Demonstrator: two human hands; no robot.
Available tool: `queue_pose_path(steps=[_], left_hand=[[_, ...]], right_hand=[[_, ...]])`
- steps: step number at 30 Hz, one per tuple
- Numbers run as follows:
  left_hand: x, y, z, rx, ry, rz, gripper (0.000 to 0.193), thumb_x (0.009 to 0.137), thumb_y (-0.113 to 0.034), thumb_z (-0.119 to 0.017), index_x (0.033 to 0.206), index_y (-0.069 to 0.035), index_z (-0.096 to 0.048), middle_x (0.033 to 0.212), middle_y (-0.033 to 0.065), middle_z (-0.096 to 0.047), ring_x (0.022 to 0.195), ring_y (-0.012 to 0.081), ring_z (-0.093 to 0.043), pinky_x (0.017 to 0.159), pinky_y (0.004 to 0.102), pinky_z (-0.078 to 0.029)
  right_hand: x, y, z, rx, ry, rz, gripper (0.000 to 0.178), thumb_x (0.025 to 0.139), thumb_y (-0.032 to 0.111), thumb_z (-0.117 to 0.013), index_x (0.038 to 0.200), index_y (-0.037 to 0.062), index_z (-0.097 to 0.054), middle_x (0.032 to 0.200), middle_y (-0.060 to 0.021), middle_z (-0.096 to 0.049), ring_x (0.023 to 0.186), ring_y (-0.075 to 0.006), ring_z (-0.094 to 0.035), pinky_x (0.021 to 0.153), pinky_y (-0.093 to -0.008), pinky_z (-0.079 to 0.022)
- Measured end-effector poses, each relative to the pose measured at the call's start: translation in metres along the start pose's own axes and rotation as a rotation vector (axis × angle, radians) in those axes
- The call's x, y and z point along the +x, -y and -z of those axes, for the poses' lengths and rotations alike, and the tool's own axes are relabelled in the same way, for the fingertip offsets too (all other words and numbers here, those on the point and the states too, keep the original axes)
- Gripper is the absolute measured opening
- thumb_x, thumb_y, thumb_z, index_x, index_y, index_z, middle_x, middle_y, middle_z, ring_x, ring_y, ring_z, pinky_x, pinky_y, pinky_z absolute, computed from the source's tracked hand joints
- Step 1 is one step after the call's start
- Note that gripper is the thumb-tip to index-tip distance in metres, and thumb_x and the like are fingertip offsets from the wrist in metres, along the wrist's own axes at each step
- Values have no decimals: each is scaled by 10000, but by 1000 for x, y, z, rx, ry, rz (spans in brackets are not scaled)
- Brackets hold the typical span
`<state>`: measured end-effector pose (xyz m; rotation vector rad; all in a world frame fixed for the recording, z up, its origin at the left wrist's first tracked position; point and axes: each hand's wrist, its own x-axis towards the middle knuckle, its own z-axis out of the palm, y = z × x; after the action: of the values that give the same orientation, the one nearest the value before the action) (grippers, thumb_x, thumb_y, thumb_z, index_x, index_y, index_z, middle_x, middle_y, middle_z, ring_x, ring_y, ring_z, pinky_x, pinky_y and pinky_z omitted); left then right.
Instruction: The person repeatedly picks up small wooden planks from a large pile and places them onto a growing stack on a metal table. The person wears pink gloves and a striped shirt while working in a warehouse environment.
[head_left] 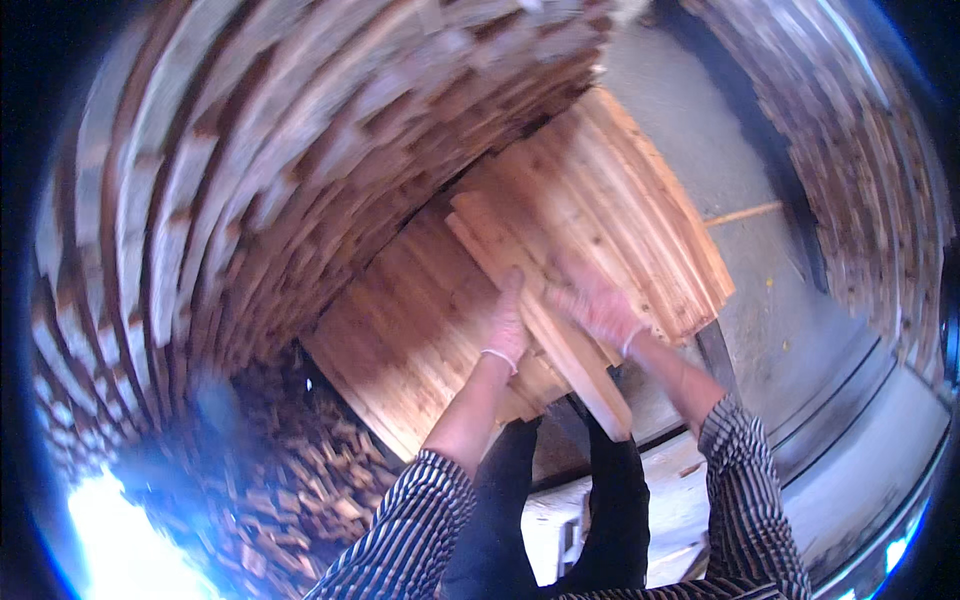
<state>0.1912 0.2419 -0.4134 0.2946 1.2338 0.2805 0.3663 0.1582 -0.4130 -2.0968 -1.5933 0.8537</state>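
A long, narrow wooden board (pixel 575 365) lies at a slant over other planks, its near end jutting out past them toward my legs. My left hand (pixel 508 322), in a thin pinkish glove, is closed against the board's left edge. On the board's other side is my right hand (pixel 600 308), gloved the same way; motion smears its fingers, so their grip is unclear. Beneath both hands, pale planks (pixel 400 325) lie side by side to the left, and a stepped pile of planks (pixel 610 200) rises to the right.
A tall wall of stacked wood pieces (pixel 300 130) stands along the far left side. Another wood stack (pixel 860 180) is at the right, beyond a grey floor (pixel 745 260) with a thin stick (pixel 742 214) on it. Loose offcuts (pixel 300 490) heap up at the lower left.
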Motion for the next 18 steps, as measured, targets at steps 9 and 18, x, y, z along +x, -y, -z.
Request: queue_pose_path(steps=[9, 18], left_hand=[[-92, -40, 119, 547, -206, -88, 984, 841, -639, -736, 1504, 34, -459, 1580, 217, -438, 1490, 286, -372, 1239, 383, -300], [-82, -165, 295, 1646, -469, -131, 1166, 666, -618, -870, 1569, -68, -379, 1435, 267, -560, 1347, 401, -518, 1143, 491, -425]], right_hand=[[-6, 98, -1, 450, 493, -158, 875, 958, 548, -654, 1627, 107, -304, 1623, -229, -377, 1509, -369, -351, 1225, -420, -298], [155, 72, 12, -666, 428, 251, 845, 819, 344, -750, 1576, 285, -381, 1458, -118, -559, 1283, -360, -558, 1065, -501, -448]])
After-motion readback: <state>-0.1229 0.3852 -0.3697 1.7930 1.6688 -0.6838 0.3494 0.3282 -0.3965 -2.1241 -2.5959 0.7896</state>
